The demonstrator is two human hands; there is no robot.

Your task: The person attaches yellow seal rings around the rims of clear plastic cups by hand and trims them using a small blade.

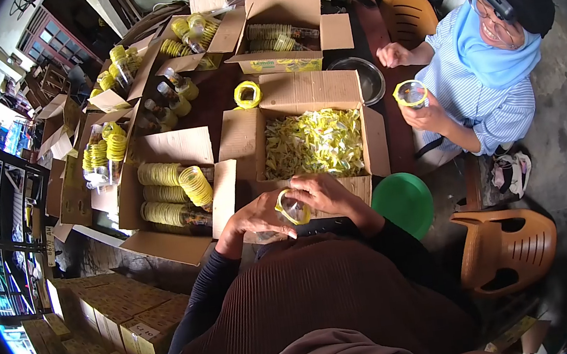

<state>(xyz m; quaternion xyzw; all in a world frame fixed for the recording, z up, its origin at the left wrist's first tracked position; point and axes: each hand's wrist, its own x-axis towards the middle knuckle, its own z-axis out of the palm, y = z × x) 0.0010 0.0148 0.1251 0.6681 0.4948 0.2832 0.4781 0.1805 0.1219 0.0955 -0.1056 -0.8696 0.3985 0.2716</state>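
My left hand (260, 216) is wrapped round a clear plastic cup with a yellow rim (294, 208), held just in front of my body and tilted. From the other side my right hand (322, 195) has its fingers curled at the cup's rim; whether they pinch something small there is hidden. Directly beyond both hands stands an open cardboard box (291, 94) filled with small yellow-and-white packets (315, 145). Another yellow-rimmed cup (247, 94) sits on the table past that box's left flap.
To the left, an open carton (170, 145) holds stacked yellow-rimmed cups (164, 195); several similar cartons stand behind. On the right, a co-worker (476, 75) holds a yellow-rimmed cup (411, 93). A green round plastic item (404, 206) and an orange chair (508, 248) are close by my right.
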